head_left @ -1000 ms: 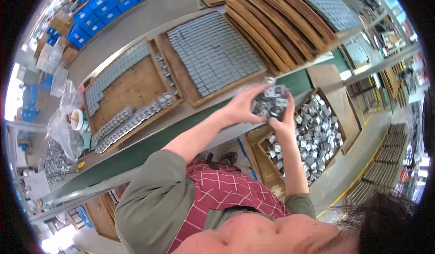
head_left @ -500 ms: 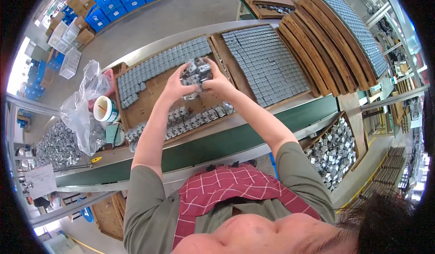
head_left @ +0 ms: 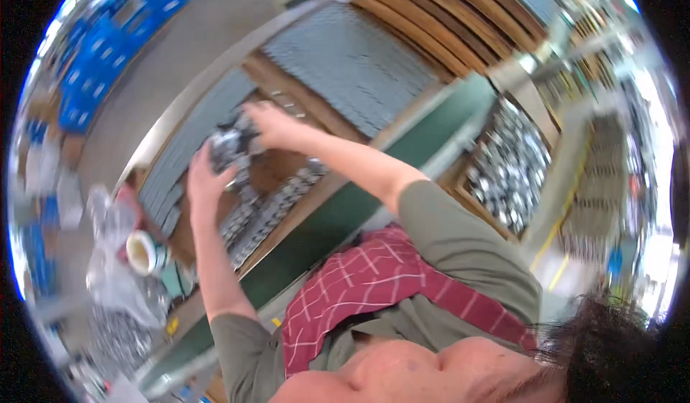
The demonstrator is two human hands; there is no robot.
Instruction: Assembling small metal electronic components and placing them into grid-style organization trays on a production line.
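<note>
Small silvery metal parts (head_left: 231,143) lie in a loose heap between my two hands, over the wooden tray (head_left: 277,166). On the heap's near left side, my left hand (head_left: 205,184) has its thumb spread apart from its fingers. At the far right side of the heap, my right hand (head_left: 272,126) reaches in with fingers apart. Both hands touch or nearly touch the parts; motion blur hides the exact contact. Grey block rows (head_left: 205,119) line the tray's far side, and a row of silvery parts (head_left: 277,205) runs along its near side.
A second tray of grey blocks (head_left: 352,58) adjoins on the right, with stacked wooden trays (head_left: 424,15) beyond. A white tub (head_left: 146,252) and clear plastic bags (head_left: 118,274) stand left. A green belt (head_left: 295,252) runs nearest me. A bin of metal parts (head_left: 510,166) sits right.
The view has turned, and the scene appears rotated and blurred. My hands have moved farther apart, and the cluster that was cupped between them now sits looser over the tray.
</note>
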